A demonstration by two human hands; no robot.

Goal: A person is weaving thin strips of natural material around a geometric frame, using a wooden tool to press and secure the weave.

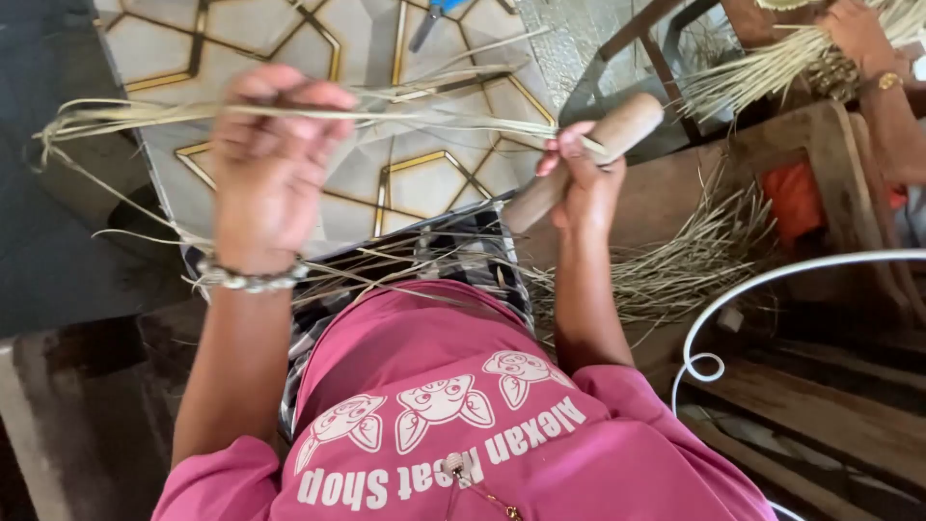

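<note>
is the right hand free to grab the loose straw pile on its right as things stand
Probably not yet: the right hand is shut on a wooden handle and the strands. The straw pile lies unblocked nearby.

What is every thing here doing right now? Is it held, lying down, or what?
left hand: closed, gripping the straw strips
right hand: closed around the wooden handle, pinching the strips too
straw strips: held stretched between both hands, loose ends hanging left
wooden handle: held, tilted up to the right
loose straw pile: lying spread out, untouched
another person's hand: resting on a straw bundle
bead bracelet: worn on the left wrist
</note>
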